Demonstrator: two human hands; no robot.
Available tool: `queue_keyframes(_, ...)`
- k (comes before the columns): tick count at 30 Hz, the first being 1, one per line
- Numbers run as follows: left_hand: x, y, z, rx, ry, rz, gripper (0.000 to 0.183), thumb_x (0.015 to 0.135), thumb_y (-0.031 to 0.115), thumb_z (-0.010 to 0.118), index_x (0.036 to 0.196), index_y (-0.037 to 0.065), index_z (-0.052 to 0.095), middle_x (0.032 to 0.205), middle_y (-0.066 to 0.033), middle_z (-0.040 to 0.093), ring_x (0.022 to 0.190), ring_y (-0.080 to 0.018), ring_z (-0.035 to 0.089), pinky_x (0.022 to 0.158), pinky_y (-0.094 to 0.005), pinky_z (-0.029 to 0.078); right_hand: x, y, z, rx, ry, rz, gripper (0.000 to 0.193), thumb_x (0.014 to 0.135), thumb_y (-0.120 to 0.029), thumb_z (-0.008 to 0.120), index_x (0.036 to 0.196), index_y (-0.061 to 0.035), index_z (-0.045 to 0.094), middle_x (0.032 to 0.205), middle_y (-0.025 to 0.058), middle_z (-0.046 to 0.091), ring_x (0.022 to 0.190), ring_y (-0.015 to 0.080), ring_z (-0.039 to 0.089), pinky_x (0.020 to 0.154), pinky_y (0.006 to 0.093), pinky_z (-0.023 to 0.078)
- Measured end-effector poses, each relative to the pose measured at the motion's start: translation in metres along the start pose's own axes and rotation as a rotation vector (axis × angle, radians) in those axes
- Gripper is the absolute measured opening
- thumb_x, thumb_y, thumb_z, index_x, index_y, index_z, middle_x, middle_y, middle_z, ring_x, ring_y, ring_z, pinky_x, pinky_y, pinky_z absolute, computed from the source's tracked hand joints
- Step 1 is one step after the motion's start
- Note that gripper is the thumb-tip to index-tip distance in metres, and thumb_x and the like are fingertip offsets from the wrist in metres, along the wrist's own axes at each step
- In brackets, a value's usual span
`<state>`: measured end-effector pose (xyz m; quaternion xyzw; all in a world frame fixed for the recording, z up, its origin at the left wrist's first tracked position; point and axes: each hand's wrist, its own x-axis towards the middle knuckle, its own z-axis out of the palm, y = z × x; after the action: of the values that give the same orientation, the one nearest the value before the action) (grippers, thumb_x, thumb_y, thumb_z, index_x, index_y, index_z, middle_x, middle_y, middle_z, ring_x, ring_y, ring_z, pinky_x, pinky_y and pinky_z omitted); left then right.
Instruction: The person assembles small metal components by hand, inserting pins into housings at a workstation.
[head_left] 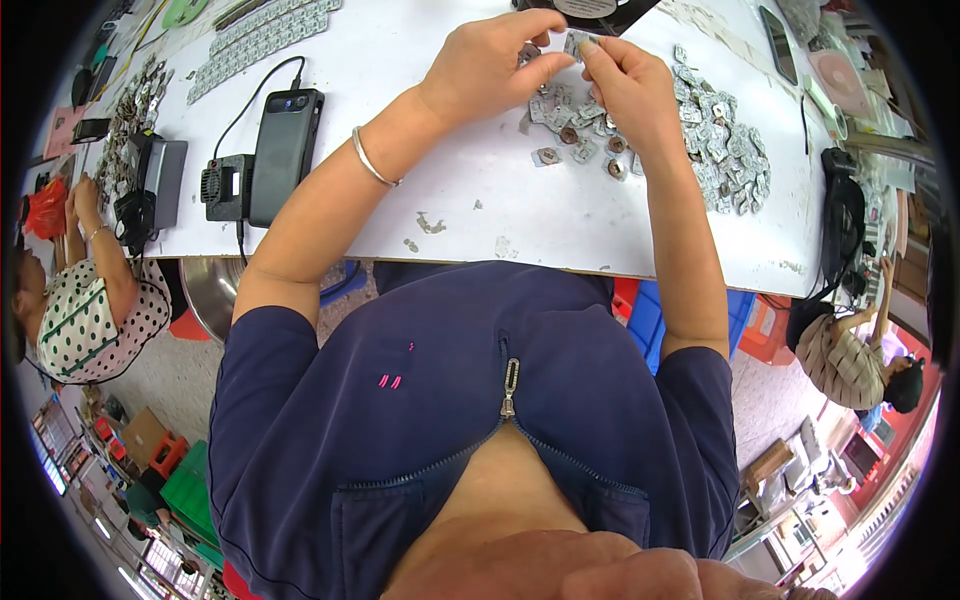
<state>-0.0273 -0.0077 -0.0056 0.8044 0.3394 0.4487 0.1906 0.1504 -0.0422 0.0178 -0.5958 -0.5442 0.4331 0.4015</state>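
Between the thumb and forefinger of my right hand (635, 90) is a small flat grey metal part (576, 43). Just left of it, my left hand (490, 62) curves open, thumb and forefinger apart. A brown-centred round part shows in that gap; whether it touches the fingers I cannot tell. Under and between my hands lies a loose group of small metal plates (583, 150), some carrying round brown pieces (615, 169). To the right of my right wrist spreads a larger heap of similar grey plates (735, 160).
On the white table (450, 215), a black power bank (286, 155) and a cabled black device (229, 187) lie left of my arm. Rows of metal plates (262, 48) sit far left; a black fan-like unit (605, 12) stands ahead. People sit at both sides. A phone (778, 45) lies far right.
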Motion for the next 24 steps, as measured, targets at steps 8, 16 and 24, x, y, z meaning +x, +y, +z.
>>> queue_keyframes(8,-0.006,0.002,0.005,-0.016,-0.392,0.072,0.040,0.079,0.015,0.073,0.116,0.005,0.062,0.090,-0.0115,0.069,0.077,-0.0228,0.065,0.069,-0.0317,0.052,-0.040,0.022,-0.019,-0.038,0.108,-0.033,0.021,0.092,-0.017,0.061,0.103,-0.0026,0.071,0.064,-0.0028,0.054,0.059,0.0044,0.045,0.054,0.0224,0.038)
queue_keyframes(16,0.008,0.017,-0.003,-0.155,-0.539,-0.006,0.064,0.070,0.009,0.077,0.129,0.010,0.055,0.092,-0.0119,0.068,0.078,-0.0269,0.066,0.070,-0.0332,0.052,-0.041,0.008,-0.013,-0.187,-0.183,-0.136,0.022,0.092,-0.018,0.059,0.086,0.0014,0.068,0.065,0.0007,0.058,0.059,0.0086,0.047,0.055,0.0273,0.040)
queue_keyframes(24,0.013,0.029,-0.012,-0.175,-0.623,-0.049,0.065,0.070,0.009,0.076,0.131,0.009,0.053,0.095,-0.0134,0.069,0.079,-0.0273,0.067,0.071,-0.0334,0.052,-0.039,-0.002,-0.010,-0.140,-0.271,-0.031,0.025,0.093,-0.020,0.058,0.083,0.0003,0.067,0.064,0.0004,0.057,0.059,0.0075,0.046,0.054,0.0264,0.039)
